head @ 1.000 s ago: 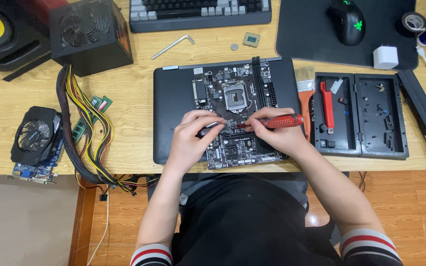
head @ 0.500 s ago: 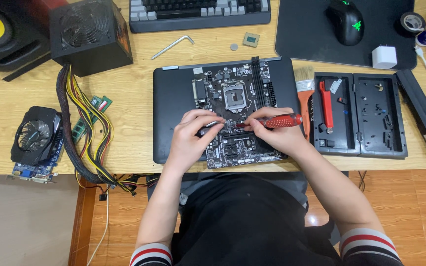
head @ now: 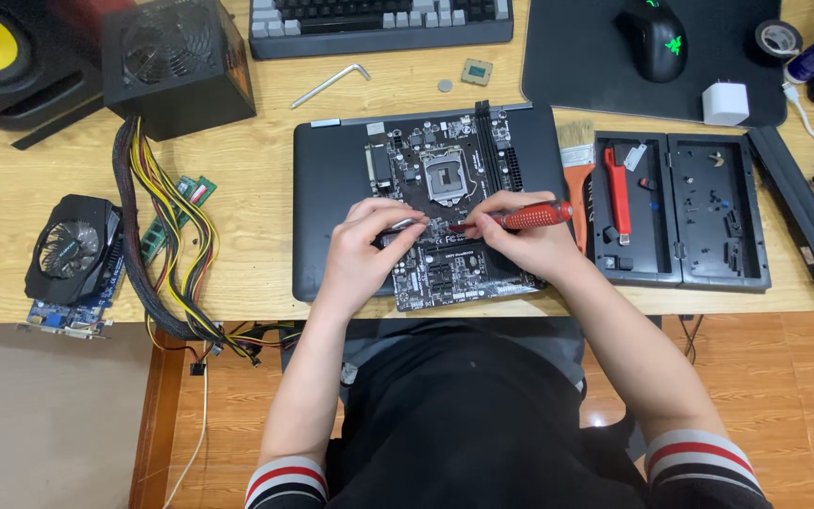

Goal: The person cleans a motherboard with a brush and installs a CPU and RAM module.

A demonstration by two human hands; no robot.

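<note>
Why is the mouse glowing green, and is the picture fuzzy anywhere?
In the head view, the mouse has its own small green lights on the dark pad; the desk is evenly bright, with only soft shadows. The left hand, the right hand and the red screwdriver on the motherboard look sharp, with no blur.

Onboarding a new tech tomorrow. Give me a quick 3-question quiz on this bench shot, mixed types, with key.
1. True or false: the right hand holds a red-handled screwdriver over the motherboard.
2. What lies directly right of the laptop under the board? A) graphics card B) paintbrush C) keyboard
3. Which thing do the yellow and black cables on the wooden desk run from?

Key
1. True; the left hand steadies a small metal part near its tip.
2. B, the paintbrush, beside the open tool case.
3. The black power supply.
</note>
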